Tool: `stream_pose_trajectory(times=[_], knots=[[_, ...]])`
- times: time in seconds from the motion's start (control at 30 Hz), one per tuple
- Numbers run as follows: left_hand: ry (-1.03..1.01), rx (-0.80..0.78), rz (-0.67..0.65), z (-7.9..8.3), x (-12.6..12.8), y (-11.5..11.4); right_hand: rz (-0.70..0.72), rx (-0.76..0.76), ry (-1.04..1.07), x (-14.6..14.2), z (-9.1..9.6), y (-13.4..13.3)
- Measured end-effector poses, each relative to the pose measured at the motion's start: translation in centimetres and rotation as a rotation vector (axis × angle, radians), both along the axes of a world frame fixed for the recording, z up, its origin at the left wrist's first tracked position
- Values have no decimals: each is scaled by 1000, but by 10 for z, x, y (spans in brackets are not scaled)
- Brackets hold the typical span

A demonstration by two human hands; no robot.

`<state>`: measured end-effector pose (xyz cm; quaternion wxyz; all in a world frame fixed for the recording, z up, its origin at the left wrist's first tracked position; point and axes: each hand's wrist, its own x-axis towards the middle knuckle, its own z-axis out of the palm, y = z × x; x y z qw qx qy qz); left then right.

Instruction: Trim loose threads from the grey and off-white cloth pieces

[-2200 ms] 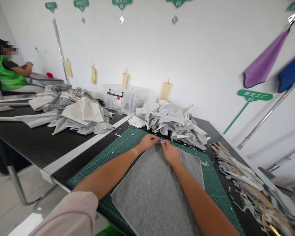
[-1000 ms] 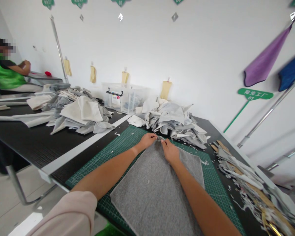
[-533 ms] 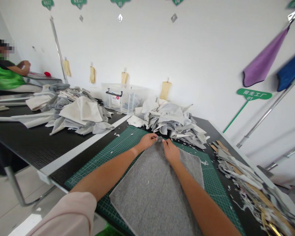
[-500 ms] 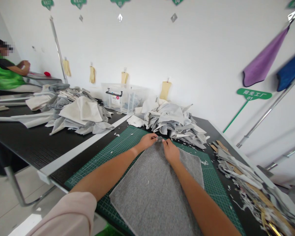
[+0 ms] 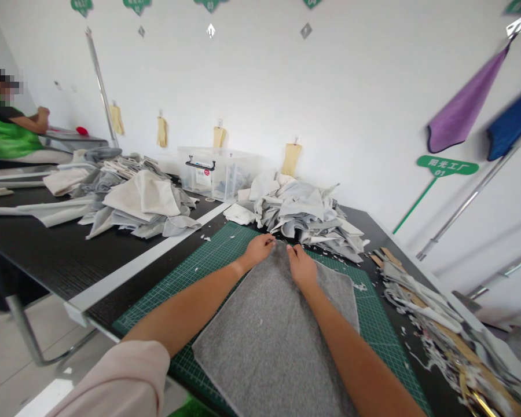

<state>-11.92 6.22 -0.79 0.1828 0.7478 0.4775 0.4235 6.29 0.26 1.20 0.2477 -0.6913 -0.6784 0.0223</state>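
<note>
Grey cloth (image 5: 269, 341), flat, on cutting mat (image 5: 373, 315)

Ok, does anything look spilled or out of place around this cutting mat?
Yes: loose white scraps are scattered over the green cutting mat around the grey felt sheet, and a ragged heap of shredded strips sprawls along the right of the black table, unlike the tidier fabric piles beyond.

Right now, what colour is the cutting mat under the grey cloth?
Cutting mat: dark green with a pale grid, best in the head view.
</note>
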Motion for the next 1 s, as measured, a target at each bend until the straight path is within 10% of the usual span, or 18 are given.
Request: stream_pose_trajectory(times=[1.0], knots=[[440,79,319,12,10,-29,-134,76,275,25,11,10]])
